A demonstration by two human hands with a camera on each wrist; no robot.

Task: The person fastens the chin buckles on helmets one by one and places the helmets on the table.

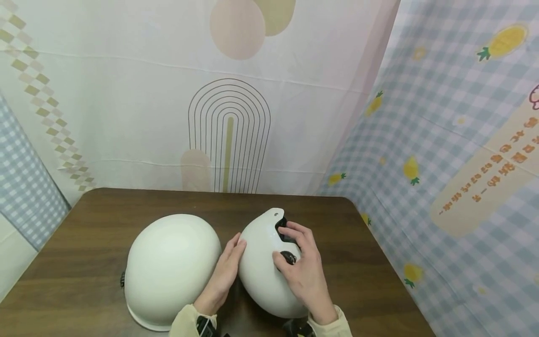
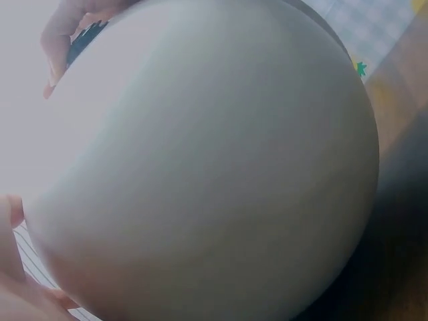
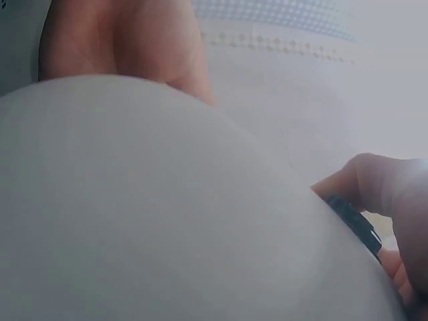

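Note:
A glossy white helmet (image 1: pixel 261 271) lies tipped on its side between the two hands, its dark cutout and black round knob (image 1: pixel 288 257) facing right. Against its left side rests the left hand (image 1: pixel 223 274), fingers straight and together. The right hand (image 1: pixel 305 271) holds the helmet at the knob, with the thumb on the shell and fingers bent over the cutout's edge. In the right wrist view, the thumb and fingers bracket the ribbed black knob (image 3: pixel 354 224). The white shell (image 2: pixel 221 167) fills most of the left wrist view. The helmet's inside is hidden.
A second white helmet (image 1: pixel 172 267) sits dome up close by on the left, a small black part (image 1: pixel 122 279) at its left edge. Both are on a dark wooden table (image 1: pixel 358 290). Printed cloths (image 1: pixel 139 117) hang behind and along the right side.

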